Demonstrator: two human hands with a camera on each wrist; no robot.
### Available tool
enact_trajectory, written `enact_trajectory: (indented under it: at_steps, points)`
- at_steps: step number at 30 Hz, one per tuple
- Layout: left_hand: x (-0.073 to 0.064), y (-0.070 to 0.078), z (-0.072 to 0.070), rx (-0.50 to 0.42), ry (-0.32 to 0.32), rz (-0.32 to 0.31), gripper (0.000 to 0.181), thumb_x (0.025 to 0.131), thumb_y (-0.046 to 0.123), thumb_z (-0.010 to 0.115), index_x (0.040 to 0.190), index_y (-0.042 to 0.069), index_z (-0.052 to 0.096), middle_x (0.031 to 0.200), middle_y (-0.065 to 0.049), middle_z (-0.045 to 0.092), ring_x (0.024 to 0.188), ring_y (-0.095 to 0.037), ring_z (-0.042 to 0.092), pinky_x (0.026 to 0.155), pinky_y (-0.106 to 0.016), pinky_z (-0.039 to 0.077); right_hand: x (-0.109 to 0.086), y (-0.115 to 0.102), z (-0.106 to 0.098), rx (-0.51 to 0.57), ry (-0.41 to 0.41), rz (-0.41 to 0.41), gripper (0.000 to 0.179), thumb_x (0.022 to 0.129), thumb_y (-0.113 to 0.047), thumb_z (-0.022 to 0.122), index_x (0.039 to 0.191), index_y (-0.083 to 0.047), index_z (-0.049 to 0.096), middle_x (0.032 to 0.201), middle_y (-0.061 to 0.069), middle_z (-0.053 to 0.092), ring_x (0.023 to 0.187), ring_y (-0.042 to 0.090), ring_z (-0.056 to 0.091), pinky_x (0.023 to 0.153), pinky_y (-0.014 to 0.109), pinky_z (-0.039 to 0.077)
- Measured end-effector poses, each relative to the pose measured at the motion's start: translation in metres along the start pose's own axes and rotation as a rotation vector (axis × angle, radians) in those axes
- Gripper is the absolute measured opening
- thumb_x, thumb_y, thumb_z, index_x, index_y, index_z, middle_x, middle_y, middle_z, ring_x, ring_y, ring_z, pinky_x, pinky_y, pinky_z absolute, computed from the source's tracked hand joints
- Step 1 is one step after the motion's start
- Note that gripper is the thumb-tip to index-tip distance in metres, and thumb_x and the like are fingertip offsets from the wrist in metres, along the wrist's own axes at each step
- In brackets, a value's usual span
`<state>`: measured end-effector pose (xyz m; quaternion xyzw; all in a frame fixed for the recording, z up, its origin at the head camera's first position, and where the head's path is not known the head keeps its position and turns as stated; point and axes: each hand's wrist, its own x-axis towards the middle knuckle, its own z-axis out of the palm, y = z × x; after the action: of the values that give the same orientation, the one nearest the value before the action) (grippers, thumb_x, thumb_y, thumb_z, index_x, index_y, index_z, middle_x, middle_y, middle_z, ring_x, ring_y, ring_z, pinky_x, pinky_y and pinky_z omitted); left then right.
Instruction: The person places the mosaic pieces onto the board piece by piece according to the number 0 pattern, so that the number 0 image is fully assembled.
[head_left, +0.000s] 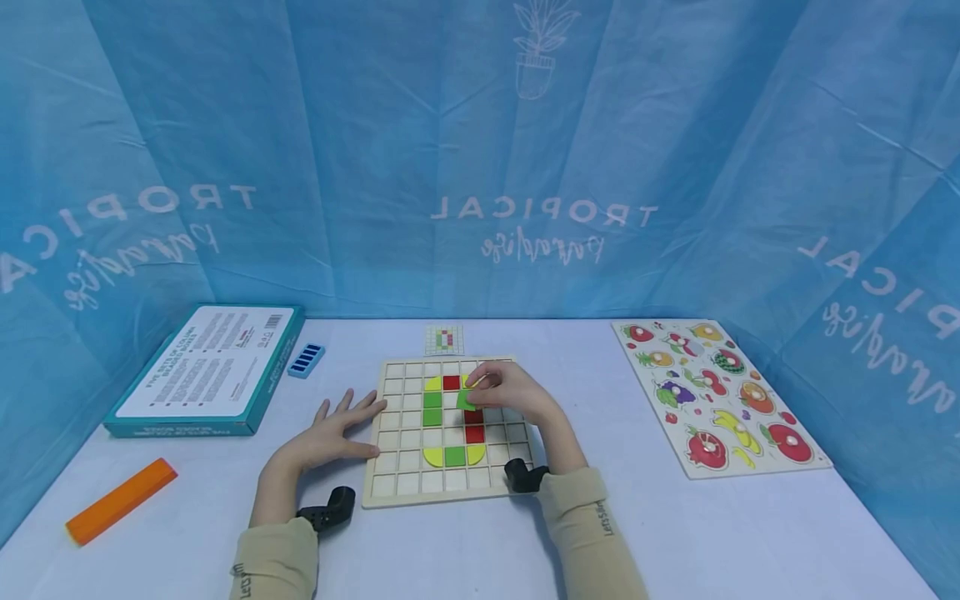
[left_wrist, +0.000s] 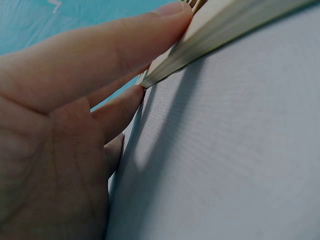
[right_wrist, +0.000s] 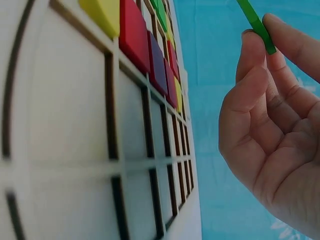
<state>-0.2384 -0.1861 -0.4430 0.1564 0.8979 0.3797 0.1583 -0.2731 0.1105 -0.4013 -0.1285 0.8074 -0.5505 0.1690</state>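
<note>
A wooden grid board (head_left: pixel 496 478) lies on the table, with red, green and rounded yellow tiles set in a ring in its cells. My right hand (head_left: pixel 512 392) pinches a green square tile (right_wrist: pixel 260 30) between thumb and finger, held up off the board in the right wrist view. From the head, that hand covers the ring's upper right part. My left hand (head_left: pixel 330 435) lies at the board's left edge, fingers spread and fairly straight. In the left wrist view its thumb and fingertips touch the board's side.
Behind the board is a small pattern card (head_left: pixel 445 340). To the left are a teal box (head_left: pixel 210 367), a blue block (head_left: pixel 306 361) with dark bars and an orange bar (head_left: pixel 122 502). A fruit puzzle board (head_left: pixel 720 400) lies at right. Blue curtains (head_left: pixel 375 167) stand behind the table.
</note>
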Motion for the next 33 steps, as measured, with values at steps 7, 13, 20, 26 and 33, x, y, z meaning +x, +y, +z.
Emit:
enact_trajectory:
  at_steps: [7,13,20,26,33]
  points:
    - [0.001,0.003,-0.002,0.013,0.006,0.010,0.088,0.071,0.040,0.072,0.142,0.006,0.034,0.152,-0.018,0.014,0.138,-0.041,-0.010,0.108,-0.056,-0.018,0.005,-0.006,0.018,-0.082,-0.019,-0.013,0.016,0.080,-0.011,0.069,0.093,-0.004,0.065,0.079,0.003,0.060,0.071,0.019,0.061,0.067,0.029,0.052]
    - [0.002,0.002,-0.001,0.013,0.006,0.006,0.088,0.071,0.040,0.073,0.143,0.007,0.034,0.152,-0.018,0.014,0.139,-0.041,-0.010,0.108,-0.055,-0.018,0.007,-0.009,0.035,-0.212,-0.048,-0.021,0.010,0.081,-0.009,0.069,0.090,-0.007,0.069,0.080,-0.001,0.064,0.074,0.014,0.056,0.063,0.023,0.048]
    - [0.002,0.001,-0.001,-0.001,0.006,0.006,0.087,0.071,0.039,0.073,0.142,0.007,0.034,0.152,-0.018,0.014,0.138,-0.041,-0.011,0.108,-0.055,-0.018,0.007,-0.009,0.043,-0.262,-0.048,-0.014,0.006,0.079,-0.008,0.070,0.085,-0.011,0.069,0.075,-0.001,0.063,0.071,0.013,0.055,0.064,0.025,0.047]
    - [0.001,0.002,-0.001,-0.003,0.007,0.006,0.087,0.071,0.038,0.073,0.142,0.006,0.034,0.152,-0.018,0.014,0.138,-0.041,-0.010,0.108,-0.056,-0.018,0.008,-0.010,0.048,-0.313,-0.050,0.003,0.008,0.078,-0.005,0.071,0.080,-0.013,0.068,0.072,-0.002,0.063,0.068,0.012,0.055,0.062,0.024,0.046]
    - [0.000,0.002,0.000,-0.003,0.005,-0.001,0.087,0.071,0.039,0.073,0.142,0.005,0.034,0.152,-0.019,0.014,0.138,-0.041,-0.011,0.108,-0.056,-0.018,0.010,-0.010,0.053,-0.385,-0.053,-0.006,0.009,0.076,-0.004,0.072,0.076,-0.012,0.068,0.070,-0.004,0.063,0.066,0.011,0.056,0.061,0.022,0.047]
